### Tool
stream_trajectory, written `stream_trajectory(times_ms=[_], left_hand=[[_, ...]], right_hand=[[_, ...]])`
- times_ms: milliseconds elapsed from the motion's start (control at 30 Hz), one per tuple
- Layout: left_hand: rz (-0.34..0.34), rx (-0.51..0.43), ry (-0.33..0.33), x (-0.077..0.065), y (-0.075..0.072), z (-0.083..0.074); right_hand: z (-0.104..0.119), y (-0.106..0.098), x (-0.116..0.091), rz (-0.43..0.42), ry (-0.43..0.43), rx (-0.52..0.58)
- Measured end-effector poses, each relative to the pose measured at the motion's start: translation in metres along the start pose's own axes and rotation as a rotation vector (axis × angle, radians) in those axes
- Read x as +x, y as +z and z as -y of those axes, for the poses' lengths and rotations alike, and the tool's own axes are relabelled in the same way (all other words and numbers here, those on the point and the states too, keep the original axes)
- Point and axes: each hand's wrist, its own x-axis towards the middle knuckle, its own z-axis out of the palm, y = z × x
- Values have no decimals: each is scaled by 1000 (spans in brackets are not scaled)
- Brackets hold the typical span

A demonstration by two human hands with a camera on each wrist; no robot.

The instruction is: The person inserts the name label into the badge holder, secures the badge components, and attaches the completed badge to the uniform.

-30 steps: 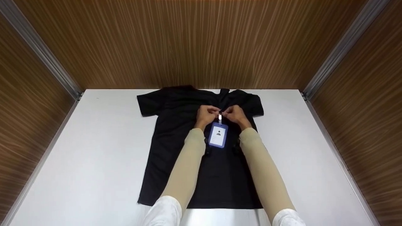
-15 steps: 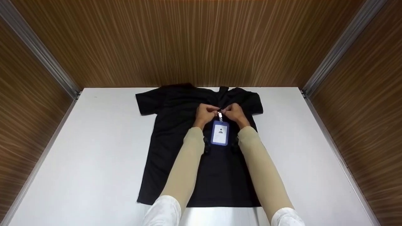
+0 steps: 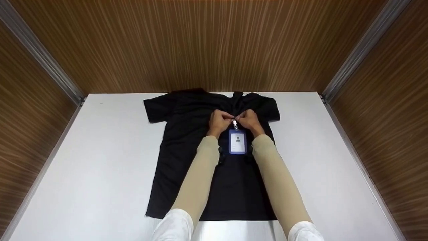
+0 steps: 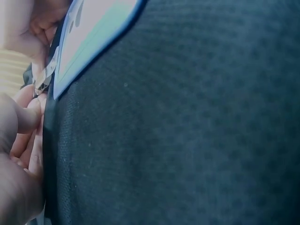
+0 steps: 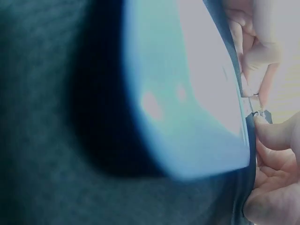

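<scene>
An ID badge (image 3: pixel 237 142) in a blue frame hangs over the chest of a black short-sleeved shirt (image 3: pixel 239 187). Its shiny clip (image 3: pixel 235 124) reaches up between my two hands. My left hand (image 3: pixel 219 121) pinches at the clip's top end from the left, while my right hand (image 3: pixel 249 121) does the same from the right. In the left wrist view, thumb and finger tips of both hands meet around the clip (image 4: pixel 43 82), beside the dark cloth. Close to the camera, the badge (image 5: pixel 197 93) covers much of the right wrist view.
The shirt lies spread on a white table (image 3: pixel 110 160), its collar end by the far edge. Wood-grain panels (image 3: pixel 200 43) stand behind and on both sides, joined by metal corner strips (image 3: pixel 43 53).
The badge's lower end has swung to the right, so it now hangs nearly straight. Both hands keep close together at the clip, with only slight shifts; the camera view has moved a little.
</scene>
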Motion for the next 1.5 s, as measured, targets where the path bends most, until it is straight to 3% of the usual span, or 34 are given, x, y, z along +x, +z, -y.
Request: stream_trajectory(times_ms=[400,533,700,867,967,1033,1133,1267,1500], left_hand=[[-2,36,-32,-1,-1,-2],[35,-16,-22,-1,-2,2],[103,-147,-19,2,-5,7],[149,-220,-14,5,-10,9],[149,-190,-6,6,-10,10],[143,-170,-13,6,-10,11],[152,-169,-46,6,-10,13],[179,-208,-102,4,-10,13],[165,-150,-113,6,-14,11]], right_hand=[[-2,0,1,15,7,8],[-3,0,0,24,16,-12],[-3,0,0,11,-5,-7],[-6,-1,3,15,-115,-5],[-7,-6,6,90,-197,-85],[-7,-10,7,156,-207,-175],[-7,-16,7,226,-147,-341],[-9,-23,6,239,-57,-529],[-14,-32,5,228,36,-629]])
